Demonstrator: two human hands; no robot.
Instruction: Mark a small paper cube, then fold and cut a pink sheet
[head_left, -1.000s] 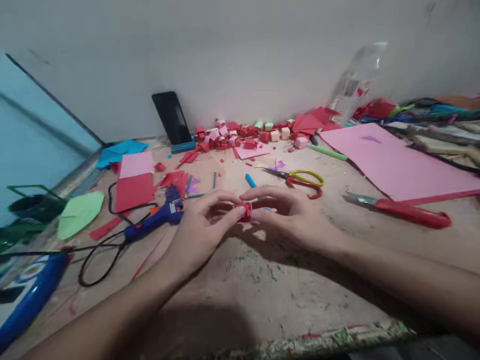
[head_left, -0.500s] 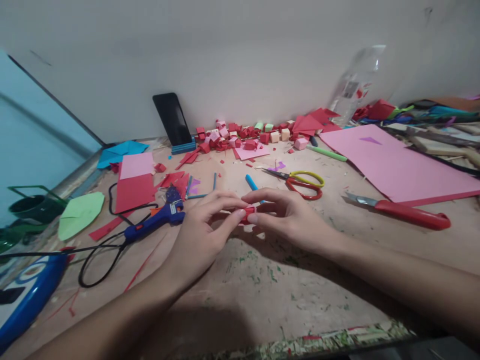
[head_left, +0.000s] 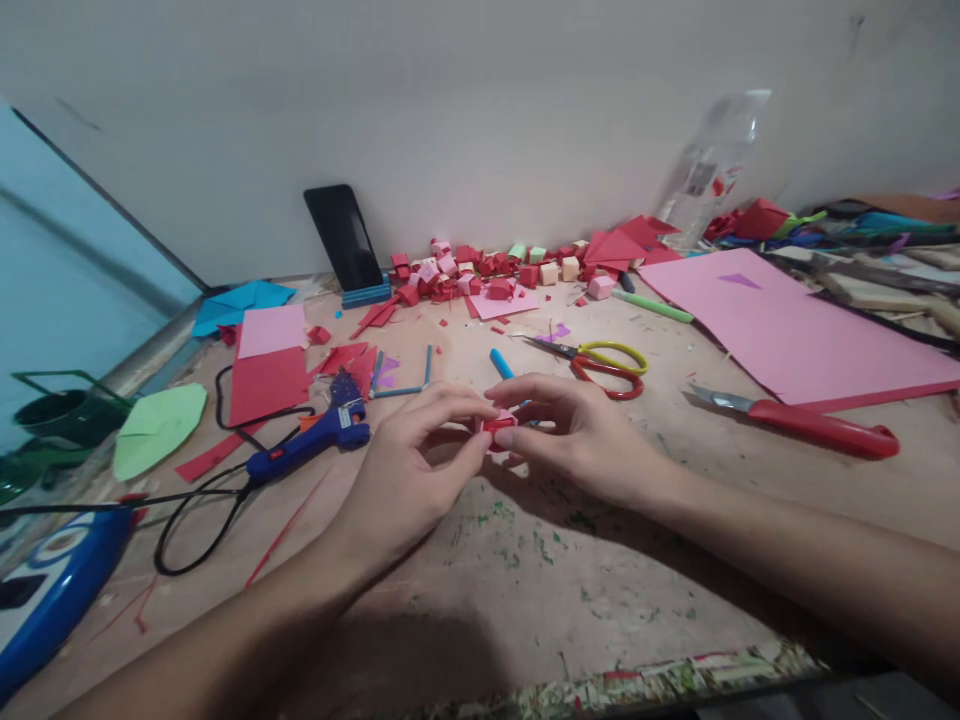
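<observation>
A small red and pink folded paper piece (head_left: 498, 428) is pinched between both hands above the middle of the table. My left hand (head_left: 420, 450) grips its left side with thumb and fingertips. On the other side, my right hand (head_left: 577, 435) is closed on it, thumb in front and fingers behind. The fingers cover much of the piece, so its full shape is hidden. A blue pen-like stick (head_left: 502, 364) lies just behind the hands. Scissors (head_left: 600, 362) with yellow and red handles rest beyond my right hand.
A blue glue gun (head_left: 307, 445) with a black cord lies left. Several small paper cubes (head_left: 495, 270) are heaped by the wall, near a propped phone (head_left: 345, 238). Right are a red-handled knife (head_left: 817, 424), pink paper (head_left: 787, 330) and a plastic bottle (head_left: 712, 170).
The fingers have shifted slightly on the paper piece, and more of its red and pink surface shows. Both hands stay in nearly the same place.
</observation>
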